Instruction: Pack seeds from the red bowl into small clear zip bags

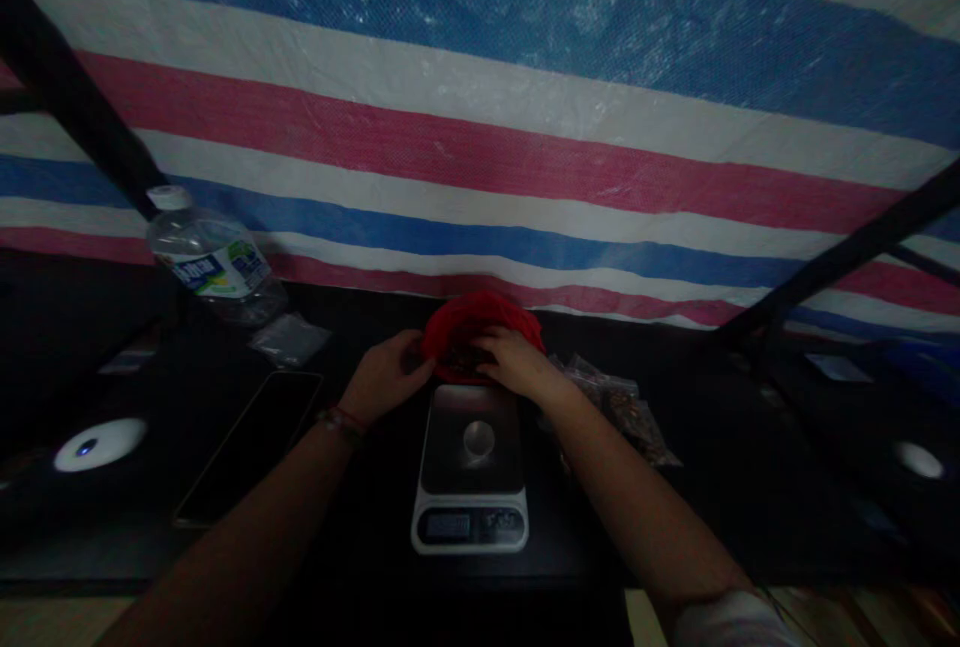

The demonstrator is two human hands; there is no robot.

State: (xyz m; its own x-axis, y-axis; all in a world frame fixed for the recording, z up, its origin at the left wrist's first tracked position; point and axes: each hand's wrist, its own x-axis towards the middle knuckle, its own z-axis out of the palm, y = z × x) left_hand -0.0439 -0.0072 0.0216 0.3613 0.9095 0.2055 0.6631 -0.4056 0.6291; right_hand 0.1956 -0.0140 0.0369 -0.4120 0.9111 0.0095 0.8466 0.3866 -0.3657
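Observation:
A red bag (480, 307) with its mouth open stands behind the scale, and small dark pieces lie inside. My left hand (386, 374) is closed on the bag's left rim, thumb at the near edge. From the right, my right hand (517, 362) reaches into the mouth, its fingers apart over the dark pieces; the fingertips are partly hidden. Between my forearms sits a white digital scale (471, 525) with a dark weighing plate, its display too dim to read. On the plate is a small clear round thing (478, 441), perhaps a lid or cup.
Filled clear zip bags (626, 412) lie beside my right forearm. To the left are a phone (251, 447), small empty-looking plastic bags (290, 339), a large plastic bottle (214, 257) and a white oval device (100, 445). A striped tarp (480, 157) hangs behind the black table.

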